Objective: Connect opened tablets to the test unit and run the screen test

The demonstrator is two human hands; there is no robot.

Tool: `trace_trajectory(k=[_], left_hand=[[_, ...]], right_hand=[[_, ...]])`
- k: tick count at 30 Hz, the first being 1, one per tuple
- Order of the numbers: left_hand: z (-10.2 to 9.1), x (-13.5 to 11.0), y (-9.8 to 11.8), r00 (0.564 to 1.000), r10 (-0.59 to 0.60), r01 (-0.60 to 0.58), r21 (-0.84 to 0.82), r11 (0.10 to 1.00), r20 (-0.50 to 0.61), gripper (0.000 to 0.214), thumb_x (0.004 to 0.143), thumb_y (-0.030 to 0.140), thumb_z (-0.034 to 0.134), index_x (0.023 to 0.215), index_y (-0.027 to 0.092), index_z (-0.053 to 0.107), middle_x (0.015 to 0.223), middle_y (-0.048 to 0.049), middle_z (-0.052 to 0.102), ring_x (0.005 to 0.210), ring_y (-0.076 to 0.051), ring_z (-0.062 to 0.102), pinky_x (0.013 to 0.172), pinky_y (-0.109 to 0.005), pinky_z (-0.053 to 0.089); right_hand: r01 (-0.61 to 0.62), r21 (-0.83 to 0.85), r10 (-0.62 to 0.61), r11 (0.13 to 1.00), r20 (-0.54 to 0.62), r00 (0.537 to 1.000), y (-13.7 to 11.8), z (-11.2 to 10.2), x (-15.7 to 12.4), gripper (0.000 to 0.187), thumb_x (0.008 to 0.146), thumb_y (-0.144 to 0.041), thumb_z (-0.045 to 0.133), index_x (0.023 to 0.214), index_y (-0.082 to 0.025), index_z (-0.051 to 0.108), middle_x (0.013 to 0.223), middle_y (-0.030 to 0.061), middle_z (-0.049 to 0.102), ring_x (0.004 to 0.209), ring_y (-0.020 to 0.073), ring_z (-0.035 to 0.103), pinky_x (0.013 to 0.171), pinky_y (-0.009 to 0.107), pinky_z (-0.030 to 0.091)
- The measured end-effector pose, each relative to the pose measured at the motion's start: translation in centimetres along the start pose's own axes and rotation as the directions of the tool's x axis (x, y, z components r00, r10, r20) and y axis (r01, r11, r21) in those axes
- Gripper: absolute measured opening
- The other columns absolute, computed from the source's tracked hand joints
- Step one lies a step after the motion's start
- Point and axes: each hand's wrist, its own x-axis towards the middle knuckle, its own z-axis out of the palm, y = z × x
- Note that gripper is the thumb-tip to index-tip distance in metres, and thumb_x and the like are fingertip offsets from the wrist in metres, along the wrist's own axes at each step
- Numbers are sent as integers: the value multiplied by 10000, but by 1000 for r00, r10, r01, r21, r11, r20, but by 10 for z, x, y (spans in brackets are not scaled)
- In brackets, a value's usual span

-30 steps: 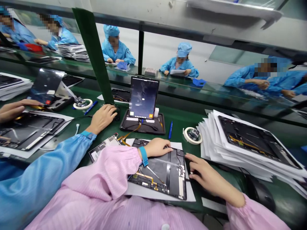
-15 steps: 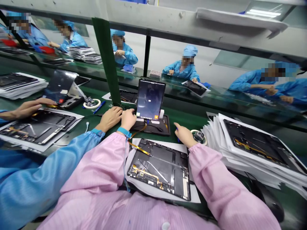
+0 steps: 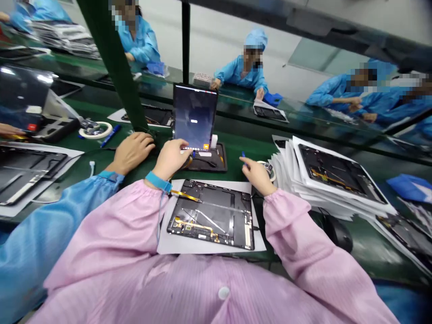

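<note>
My left hand [image 3: 173, 158], with a blue wrist strap, is at the lower left corner of an upright lit tablet screen [image 3: 195, 118]. Its fingers reach out over that corner, apart and holding nothing I can see; whether they touch the glass I cannot tell. The screen leans on a dark stand [image 3: 221, 159] with cables at its base. My right hand [image 3: 258, 174] is closed around a thin blue pen-like tool [image 3: 243, 155], mostly hidden by the fingers. Between my forearms lies an opened tablet housing [image 3: 212, 215] on white paper [image 3: 175, 245], a gold ribbon cable [image 3: 184, 194] running from it under my left wrist.
Papers and tablet housings form a stack [image 3: 297, 180] on the right, beside a tape roll [image 3: 270, 170] and a black mouse [image 3: 337, 231]. A co-worker's hand [image 3: 132, 153] rests close on my left. A green post [image 3: 113, 63] rises behind it. Other people sit across the bench.
The view has tilted down and turned right. My left hand has moved from beside the screen onto its lower left corner. My right hand stays at the blue tool.
</note>
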Motion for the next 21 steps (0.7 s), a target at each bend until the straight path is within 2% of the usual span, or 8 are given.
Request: trace_trajectory(k=[2,3,5,7,9,12,15,21], left_hand=[[23,-11,22,978,117,-116,-17,993,170,236,808,387,567,808,159,628,762,15,644,767,-126,568,717,-218,465],[32,-18,28,938,180,-178,-34,983,295,224,775,386,615,821,168,641,755,11,656,724,-134,581,667,-224,458],[42,-30,35,808,249,-261,-54,964,534,224,714,390,674,810,188,650,726,13,661,661,-137,590,597,-221,426],[46,-38,35,725,231,-302,-2,953,649,231,663,398,704,775,206,641,695,21,654,624,-140,582,549,-222,388],[45,-43,35,701,194,-341,83,936,686,214,648,398,703,729,217,622,674,23,648,597,-143,564,517,-230,347],[44,-43,36,689,135,-353,167,921,713,181,682,381,652,655,213,588,650,12,638,578,-147,546,504,-238,316],[44,-42,36,647,68,-316,186,930,759,172,722,343,576,620,204,575,603,8,622,540,-141,530,501,-237,319],[44,-37,28,598,124,-270,54,961,792,155,688,231,495,685,198,647,720,9,675,633,-136,571,548,-209,371]], right_hand=[[24,339,-16,940,-27,1000,2,-17,-16,385,921,-243,301,1225,-195,534,877,57,673,769,153,625,682,263,468],[45,529,-23,847,-48,999,2,-24,-28,360,920,-273,316,1191,-195,540,851,46,668,749,145,618,666,260,470],[74,766,-2,639,-94,996,3,-32,-56,269,876,-329,472,1095,-199,558,798,23,657,709,134,604,645,256,467],[49,811,89,583,-124,988,5,-27,-85,179,822,-354,596,903,-195,575,670,-15,608,585,107,550,570,236,436],[0,839,186,545,-121,975,8,-12,-106,220,857,-392,554,763,-193,543,521,-54,493,447,84,437,474,225,372],[-53,891,189,450,-38,981,13,13,-122,246,912,-412,449,930,-191,555,584,-37,541,512,106,493,505,240,409],[-101,854,193,510,0,981,18,28,-124,220,846,-358,574,980,-189,533,709,-9,614,647,121,569,591,245,448],[-92,766,224,636,-70,972,20,33,-129,117,833,-282,561,792,-196,493,556,-53,538,476,91,476,492,220,374]])
